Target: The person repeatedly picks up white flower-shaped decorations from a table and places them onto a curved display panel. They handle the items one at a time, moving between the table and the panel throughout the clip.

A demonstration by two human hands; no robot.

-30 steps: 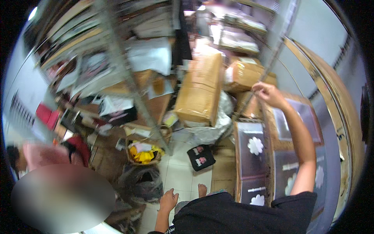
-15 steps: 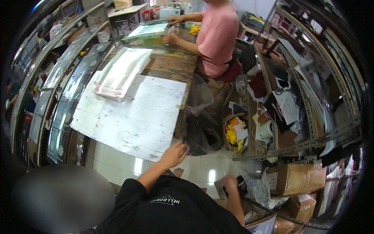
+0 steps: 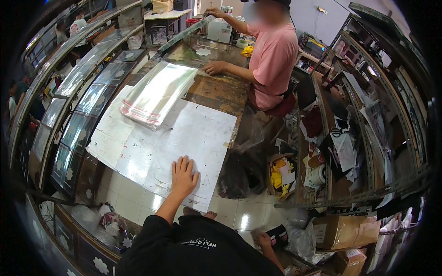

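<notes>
My left hand (image 3: 184, 178) lies flat with its fingers stretched out on a large white sheet (image 3: 202, 129) that covers the near end of the table. Down by my right side, my right hand (image 3: 263, 240) is next to a black item with pink marks (image 3: 278, 237). Its fingers are partly hidden, so whether it grips anything is unclear. A stack of clear plastic bags (image 3: 159, 94) with red-striped edges rests on the sheet's far left part.
Across the table, a person in a pink shirt (image 3: 276, 55) holds up a tilted frame (image 3: 186, 34), the other hand on the wooden tabletop (image 3: 216, 94). Racks of panels (image 3: 87, 101) line the left. Cardboard boxes (image 3: 345, 232) and cluttered shelves (image 3: 338, 152) fill the right.
My left hand has gone from beyond the sheet's near edge to flat on it. My right hand stays low at the right. The other person's frame has tilted up from the table.
</notes>
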